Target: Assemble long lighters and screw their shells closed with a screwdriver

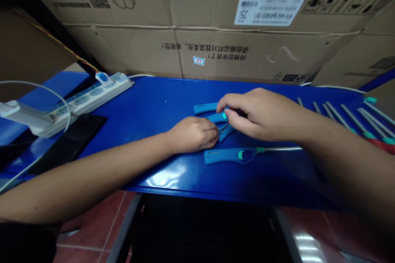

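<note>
My left hand (pixel 196 134) rests on the table with its fingers curled down around the blue handle of a long-necked lighter (pixel 218 118), which carries a teal trigger. Above that handle my right hand (pixel 259 113) closes on a dark-handled screwdriver (pixel 241 112). Its thin shaft slants down to the left fingertips; the tip itself is hidden. Behind the hands lies another blue lighter handle (pixel 204 108), partly covered by the right fingers. In front, a complete lighter (pixel 224 155) lies flat, its metal tube reaching right beneath my right forearm.
Several metal lighter tubes (pixel 348 115) with teal ends lie at the right, near something red (pixel 381 144). A white power strip (pixel 92 102) with plugs and cables stands at the left beside a flat black object (pixel 72 141). A large cardboard box (pixel 132 49) walls off the blue table's (pixel 138 102) back.
</note>
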A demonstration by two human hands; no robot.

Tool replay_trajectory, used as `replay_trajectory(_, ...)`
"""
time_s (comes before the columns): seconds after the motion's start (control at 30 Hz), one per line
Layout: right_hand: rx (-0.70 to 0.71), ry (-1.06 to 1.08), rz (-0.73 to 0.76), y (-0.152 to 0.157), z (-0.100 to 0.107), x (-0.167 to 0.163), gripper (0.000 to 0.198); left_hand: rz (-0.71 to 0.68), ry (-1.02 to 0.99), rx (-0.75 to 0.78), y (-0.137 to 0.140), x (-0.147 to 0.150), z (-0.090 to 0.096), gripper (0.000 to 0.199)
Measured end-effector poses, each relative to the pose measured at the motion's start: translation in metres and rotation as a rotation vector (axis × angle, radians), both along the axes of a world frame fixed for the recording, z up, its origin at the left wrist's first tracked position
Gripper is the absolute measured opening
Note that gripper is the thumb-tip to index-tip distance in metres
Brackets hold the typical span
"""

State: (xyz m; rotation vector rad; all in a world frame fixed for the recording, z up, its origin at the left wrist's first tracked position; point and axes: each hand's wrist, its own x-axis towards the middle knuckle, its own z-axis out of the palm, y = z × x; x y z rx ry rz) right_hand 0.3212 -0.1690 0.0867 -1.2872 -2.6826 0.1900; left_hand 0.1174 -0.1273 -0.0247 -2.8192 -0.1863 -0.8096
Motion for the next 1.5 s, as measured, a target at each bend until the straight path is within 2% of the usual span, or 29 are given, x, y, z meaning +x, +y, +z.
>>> replay_trajectory(0.43, -0.016, 0.023, -0.008, 0.000, -0.002, 0.001, 0.030, -0.016, 0.032, -0.049, 0.001, 0.000, 0.003, 0.022)
replay_trajectory(0.73, -0.019, 0.044, -0.017, -0.001, -0.002, 0.003, 0.030, -0.007, 0.133, -0.074, 0.001, 0.001, 0.009, 0.027)
replay_trajectory(1.03, -0.016, 0.034, -0.155, 0.004, -0.005, 0.003, 0.031, -0.010, 0.212, -0.116, 0.007, 0.004, 0.017, 0.022)
replay_trajectory(1.23, -0.003, -0.075, -0.120, 0.000, 0.003, -0.005, 0.038, -0.026, 0.174, -0.073, 0.014, 0.002, 0.010, 0.027)
replay_trajectory(1.5, -0.004, -0.155, -0.116, -0.004, 0.005, -0.008, 0.038, -0.086, 0.145, 0.054, 0.017, 0.007, 0.013, 0.029)
